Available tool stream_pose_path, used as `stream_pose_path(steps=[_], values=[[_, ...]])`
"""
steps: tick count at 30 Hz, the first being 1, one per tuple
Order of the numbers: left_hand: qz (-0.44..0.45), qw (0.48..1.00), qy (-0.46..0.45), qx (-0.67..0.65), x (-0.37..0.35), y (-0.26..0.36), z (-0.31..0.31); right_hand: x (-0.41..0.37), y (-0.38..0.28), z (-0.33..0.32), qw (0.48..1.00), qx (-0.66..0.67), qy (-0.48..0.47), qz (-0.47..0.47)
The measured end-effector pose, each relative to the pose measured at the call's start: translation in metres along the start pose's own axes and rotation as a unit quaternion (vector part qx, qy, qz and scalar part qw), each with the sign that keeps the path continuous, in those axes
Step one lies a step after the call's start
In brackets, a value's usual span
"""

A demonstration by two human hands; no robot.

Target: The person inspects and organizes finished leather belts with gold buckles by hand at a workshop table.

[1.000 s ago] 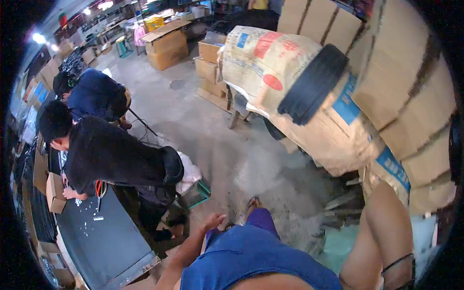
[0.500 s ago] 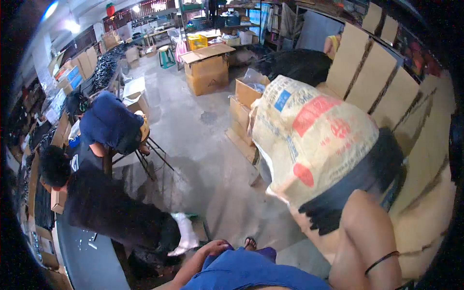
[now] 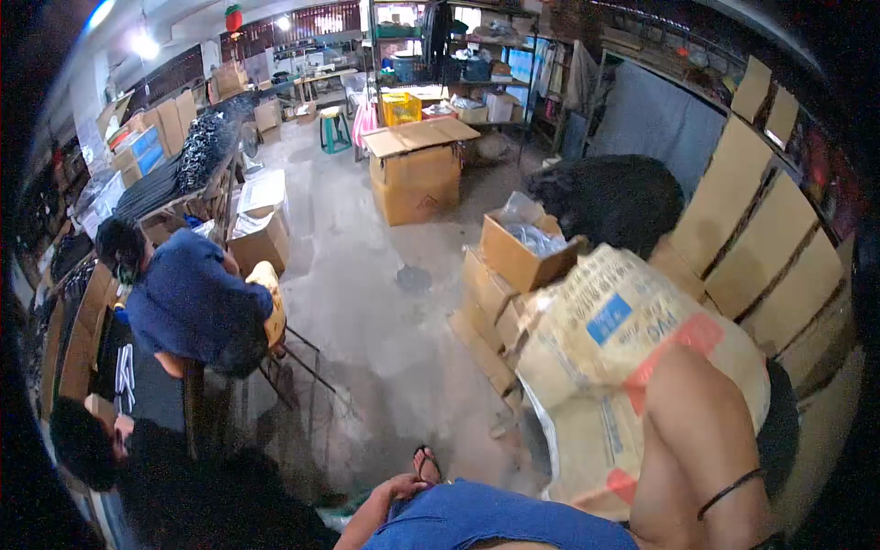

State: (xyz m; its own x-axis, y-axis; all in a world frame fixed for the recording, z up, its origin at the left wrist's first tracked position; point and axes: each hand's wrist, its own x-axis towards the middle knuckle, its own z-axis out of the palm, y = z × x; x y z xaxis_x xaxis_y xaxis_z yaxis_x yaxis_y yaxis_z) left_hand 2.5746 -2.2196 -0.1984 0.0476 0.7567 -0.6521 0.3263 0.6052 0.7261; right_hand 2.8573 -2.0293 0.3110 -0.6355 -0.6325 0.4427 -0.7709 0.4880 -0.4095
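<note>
My left hand (image 3: 403, 486) rests low against my blue shirt (image 3: 486, 515), near my lap, with nothing visible in it; its fingers seem to lie loosely on the cloth. My right arm (image 3: 701, 431) is bent sharply at the elbow and carries a thin black band. The right hand itself is beyond the lower right edge of the view. Behind that arm lies a large beige woven sack (image 3: 573, 380) with blue and red print, draped over a dark pile (image 3: 784, 431). A sandalled foot (image 3: 425, 463) shows beyond my left hand.
At left, a person in dark blue (image 3: 197, 298) sits by a workbench; another in black (image 3: 197, 500) is closer. An open carton with plastic bags (image 3: 522, 261), a big carton (image 3: 417, 188), a black heap (image 3: 614, 197) and cardboard panels (image 3: 779, 252) stand ahead and right.
My view has tilted up and shifted, so the sack, cartons and both people appear lower. My left hand stays by my lap, and my right arm stays bent.
</note>
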Motion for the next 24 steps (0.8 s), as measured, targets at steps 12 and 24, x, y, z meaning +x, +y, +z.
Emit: stream_pose_path(steps=[12,24], values=[[-0.008,0.988,0.157,0.005,0.098,0.021,-0.214,0.086,0.201,-0.160,0.943,0.032,-0.278,-0.183],[-0.115,0.964,0.214,-0.106,0.216,0.072,-0.404,-0.149,0.724,-0.021,0.564,0.351,0.461,0.589]])
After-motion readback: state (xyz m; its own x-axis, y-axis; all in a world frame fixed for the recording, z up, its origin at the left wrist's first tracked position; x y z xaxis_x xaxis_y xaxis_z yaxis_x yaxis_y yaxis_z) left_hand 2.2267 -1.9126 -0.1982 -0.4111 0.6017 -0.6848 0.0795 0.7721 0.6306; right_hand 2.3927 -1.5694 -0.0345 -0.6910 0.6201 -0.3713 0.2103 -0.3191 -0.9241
